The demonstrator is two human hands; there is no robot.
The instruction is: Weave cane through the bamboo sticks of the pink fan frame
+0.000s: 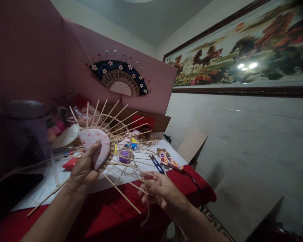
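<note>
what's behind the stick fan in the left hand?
Through the fan's sticks: a purple packet, a blue packet and white sheet. Whatever lies directly behind its dotted half-disc is covered.

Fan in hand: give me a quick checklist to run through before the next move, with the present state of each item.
1. Left hand has a grip on the pad: ok, thumb lies across its spotted face.
2. Right hand is on the cord: ok, fingers are at the stick ends and a tail hangs below.
3. Cord sits tight on every stick: cannot tell, too fine to see.
4. Snips in sight and uncovered: ok, beside the flowered tool.
5. Tool's cable apart from the right hand: ok.
6. Tool switched off: cannot tell.
</note>
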